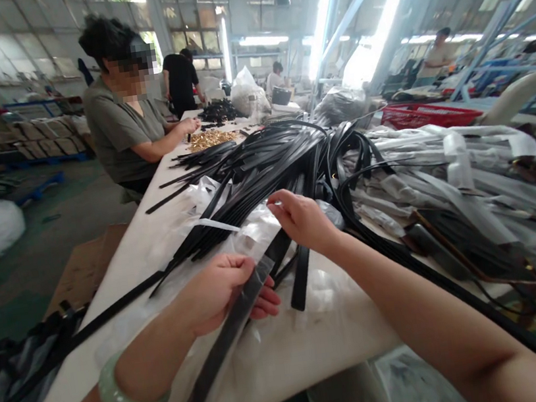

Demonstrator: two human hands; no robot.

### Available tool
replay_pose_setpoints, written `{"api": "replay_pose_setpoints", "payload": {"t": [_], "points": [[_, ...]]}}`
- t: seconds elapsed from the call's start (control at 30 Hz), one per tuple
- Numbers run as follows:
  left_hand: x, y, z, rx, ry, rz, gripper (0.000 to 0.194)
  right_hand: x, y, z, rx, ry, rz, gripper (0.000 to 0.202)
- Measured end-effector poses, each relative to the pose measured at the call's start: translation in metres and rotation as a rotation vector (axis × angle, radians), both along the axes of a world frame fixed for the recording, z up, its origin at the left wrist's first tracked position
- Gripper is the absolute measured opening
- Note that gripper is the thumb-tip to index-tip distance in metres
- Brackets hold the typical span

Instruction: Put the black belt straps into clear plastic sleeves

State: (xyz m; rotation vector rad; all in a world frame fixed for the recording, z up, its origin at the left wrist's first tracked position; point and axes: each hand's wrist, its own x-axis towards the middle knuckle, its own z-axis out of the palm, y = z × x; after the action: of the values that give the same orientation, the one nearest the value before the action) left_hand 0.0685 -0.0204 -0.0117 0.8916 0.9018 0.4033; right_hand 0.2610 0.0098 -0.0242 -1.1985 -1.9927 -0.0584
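Note:
My left hand (230, 289) grips a flat black strap (225, 340) partly covered by a see-through plastic sleeve (259, 272). The thumb lies on top and the fingers are underneath. This strap runs down toward me past the table edge. Just beyond its upper end, my right hand (297, 217) is closed in a pinch, and what its fingertips hold, if anything, is too small to make out. Under and past both hands spreads a large heap of loose black straps (268, 168). Crumpled plastic film (256, 226) lies among them.
A co-worker (123, 115) sits at the table's left side near a pile of gold-coloured metal pieces (209, 140). Wrapped straps (448, 169) are heaped on the right, in front of a red basket (428, 114). More dark straps (29, 381) hang at the lower left.

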Motion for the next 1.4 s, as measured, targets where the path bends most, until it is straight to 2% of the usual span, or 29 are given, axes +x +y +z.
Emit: {"api": "replay_pose_setpoints", "payload": {"t": [0.07,0.17,0.23,0.37,0.43,0.5,0.6,0.67,0.83,0.9,1.1,1.17,1.3,1.4], "points": [[-0.001,0.001,0.0,-0.007,0.014,-0.002,0.032,-0.001,-0.001,0.0,0.029,0.022,-0.003,0.02],[0.0,0.001,-0.002,-0.018,0.004,-0.038,0.036,-0.014,-0.012,-0.002,0.058,-0.019,0.162,0.019],[0.0,0.001,-0.003,-0.014,-0.01,-0.031,0.035,-0.017,-0.013,-0.003,0.035,-0.039,0.204,0.018],[0.0,0.003,-0.002,0.01,0.009,0.006,0.029,0.002,0.003,-0.001,-0.029,0.031,0.025,0.015],[0.0,0.004,-0.004,0.02,0.026,0.012,0.027,0.004,0.006,-0.001,-0.054,0.065,-0.018,0.015],[0.001,0.004,-0.007,0.024,0.032,0.01,0.028,-0.006,-0.002,-0.003,-0.063,0.047,0.043,0.015],[0.002,0.003,-0.012,0.023,0.029,-0.028,0.031,-0.027,-0.019,-0.007,-0.035,-0.015,0.224,0.016],[0.002,0.003,-0.013,0.029,0.026,-0.04,0.031,-0.026,-0.02,-0.008,-0.038,-0.016,0.252,0.019],[-0.001,0.004,-0.006,0.041,0.021,-0.011,0.028,0.018,0.017,-0.006,-0.025,-0.051,0.024,0.024],[-0.002,0.005,-0.006,0.041,0.021,-0.01,0.027,0.02,0.02,-0.007,0.012,-0.022,-0.006,0.02],[0.001,0.002,-0.012,0.056,-0.013,-0.077,0.032,-0.025,-0.021,-0.005,0.113,-0.072,0.245,0.02],[-0.001,0.002,-0.011,0.069,-0.016,-0.079,0.031,-0.019,-0.017,-0.003,0.083,-0.094,0.196,0.021],[-0.004,0.005,-0.007,0.076,0.024,-0.054,0.032,0.014,0.009,-0.001,0.061,-0.092,-0.071,0.024],[-0.003,0.006,-0.008,0.076,0.031,-0.049,0.032,0.007,0.004,-0.001,0.105,-0.102,-0.093,0.023]]}}
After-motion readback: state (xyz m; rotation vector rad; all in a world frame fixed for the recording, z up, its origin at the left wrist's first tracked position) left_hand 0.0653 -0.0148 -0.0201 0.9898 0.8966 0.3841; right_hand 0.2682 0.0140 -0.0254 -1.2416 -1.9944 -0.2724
